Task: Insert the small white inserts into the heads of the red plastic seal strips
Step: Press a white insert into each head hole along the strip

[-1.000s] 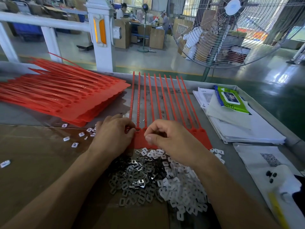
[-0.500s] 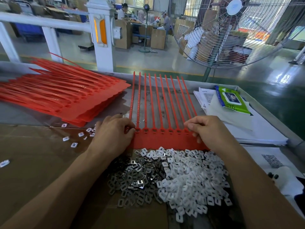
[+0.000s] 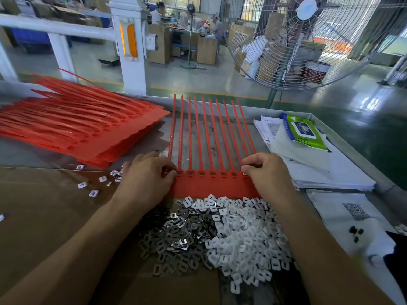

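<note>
A joined row of red seal strips (image 3: 211, 183) lies flat in front of me, heads toward me and tails pointing away. My left hand (image 3: 144, 180) pinches the row's left end with curled fingers at the leftmost head. At the right end my right hand (image 3: 267, 172) has its curled fingertips on the rightmost head, where a small white insert (image 3: 244, 173) shows. A heap of white inserts (image 3: 246, 236) lies just below the heads, with dark metal clips (image 3: 176, 234) heaped to its left.
A tall stack of red seal strip sheets (image 3: 77, 130) fills the left of the table. A few loose inserts (image 3: 93, 183) lie on the cardboard (image 3: 44, 216). Papers (image 3: 319, 168) and a green wipes pack (image 3: 305, 132) sit at right. A large fan (image 3: 308, 40) stands beyond the table.
My right hand moved from the middle of the row to its right end, uncovering the heads and the heap of inserts. My left hand stayed at the left end.
</note>
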{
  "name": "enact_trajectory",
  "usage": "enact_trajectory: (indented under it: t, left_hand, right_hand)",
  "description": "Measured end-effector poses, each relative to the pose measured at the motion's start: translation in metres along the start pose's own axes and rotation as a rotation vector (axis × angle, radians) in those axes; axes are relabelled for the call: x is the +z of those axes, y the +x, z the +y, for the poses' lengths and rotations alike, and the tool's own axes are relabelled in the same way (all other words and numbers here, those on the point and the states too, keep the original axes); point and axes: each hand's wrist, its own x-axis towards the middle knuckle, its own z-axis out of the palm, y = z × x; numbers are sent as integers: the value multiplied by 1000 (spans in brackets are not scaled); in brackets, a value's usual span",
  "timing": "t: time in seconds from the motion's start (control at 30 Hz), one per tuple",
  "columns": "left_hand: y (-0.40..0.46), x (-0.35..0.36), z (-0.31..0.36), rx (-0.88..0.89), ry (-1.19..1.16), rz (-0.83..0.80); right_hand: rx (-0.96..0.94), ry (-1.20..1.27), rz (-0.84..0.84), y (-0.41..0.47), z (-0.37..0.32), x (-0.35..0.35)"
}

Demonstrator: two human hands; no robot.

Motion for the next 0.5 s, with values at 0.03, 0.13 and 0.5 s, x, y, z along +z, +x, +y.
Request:
enact_trajectory:
  t: [0.03,0.13,0.5]
  left_hand:
    - [0,0,0,0,-1,-2]
    - [0,0,0,1,-4,-2]
    - [0,0,0,8,-7,2]
  right_hand:
    - [6,-3,-4,0,0,0]
    - [10,1,-14,1,0,0]
    - [3,-50,25,2,-1,4]
